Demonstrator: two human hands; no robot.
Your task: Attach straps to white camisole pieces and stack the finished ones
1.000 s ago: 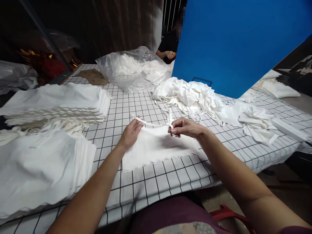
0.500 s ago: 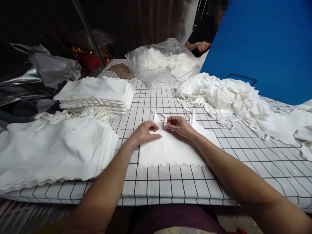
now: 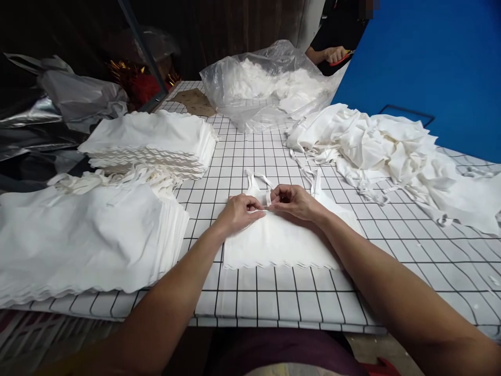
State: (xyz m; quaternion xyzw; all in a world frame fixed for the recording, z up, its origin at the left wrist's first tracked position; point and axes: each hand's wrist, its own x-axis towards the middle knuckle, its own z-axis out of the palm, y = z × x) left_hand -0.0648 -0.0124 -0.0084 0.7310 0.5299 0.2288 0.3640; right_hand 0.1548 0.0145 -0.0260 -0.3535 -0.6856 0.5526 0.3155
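Observation:
A white strappy top (image 3: 282,240) lies flat in front of me, its wavy hem towards me and its thin straps at the far side. My left hand (image 3: 243,211) pinches the top's upper edge between thumb and fingers. Close beside it, my right hand (image 3: 295,202) is closed on a white strap (image 3: 268,197), holding it by the neckline. The fingertips of both hands nearly meet. Another strap (image 3: 315,180) lies beyond my right wrist.
Two neat stacks of white garments (image 3: 86,235) stand on the left. A loose heap of white garments (image 3: 376,146) lies to the right. Behind is a clear plastic bag (image 3: 250,122) of white cloth; a co-worker's hand (image 3: 335,54) holds red-handled scissors beside a blue panel (image 3: 430,62).
My left fingers have closed from apart to a pinch on the top's edge. My right hand keeps the strap. The view has tilted slightly.

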